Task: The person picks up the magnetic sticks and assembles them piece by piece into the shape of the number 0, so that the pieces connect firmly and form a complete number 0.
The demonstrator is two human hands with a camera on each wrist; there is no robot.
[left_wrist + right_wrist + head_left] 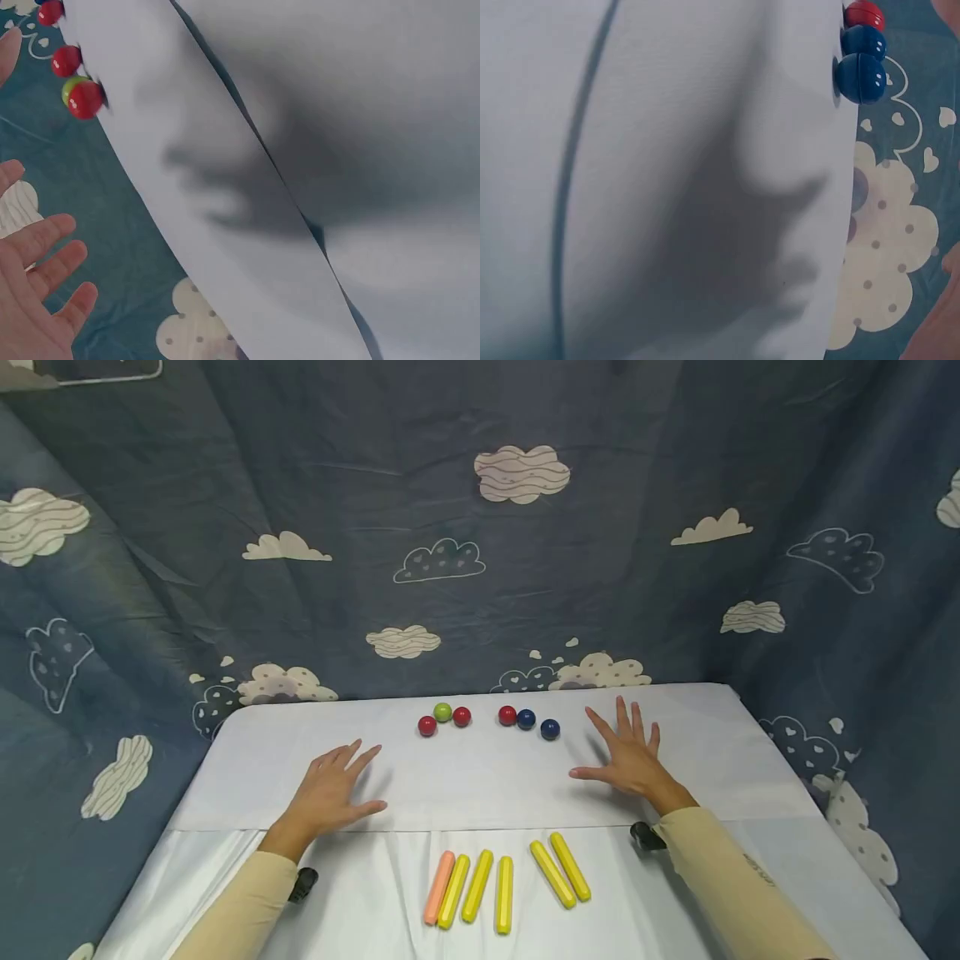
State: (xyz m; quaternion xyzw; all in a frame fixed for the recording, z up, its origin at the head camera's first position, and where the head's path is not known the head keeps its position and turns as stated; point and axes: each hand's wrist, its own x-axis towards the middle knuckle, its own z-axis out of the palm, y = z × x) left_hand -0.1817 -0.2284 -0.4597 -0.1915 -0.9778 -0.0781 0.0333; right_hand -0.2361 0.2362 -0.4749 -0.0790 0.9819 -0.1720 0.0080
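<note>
My left hand (327, 793) hovers over the left part of the white table, fingers spread and holding nothing; the left wrist view shows its fingers (46, 262). My right hand (628, 756) is held over the right part, fingers splayed, empty, near a dark blue ball (550, 729). Beside that ball are another blue ball (527, 719) and a red ball (507, 716). Left of them, a green ball (442, 712) lies between two red balls (427, 726). In front, an orange stick (439, 887) lies beside several yellow sticks (477, 885), two of them farther right.
The white cloth (480, 785) on the table has a seam across it. A dark curtain (585, 593) with cloud prints hangs behind and at both sides. Small black devices (303, 885) are at both wrists.
</note>
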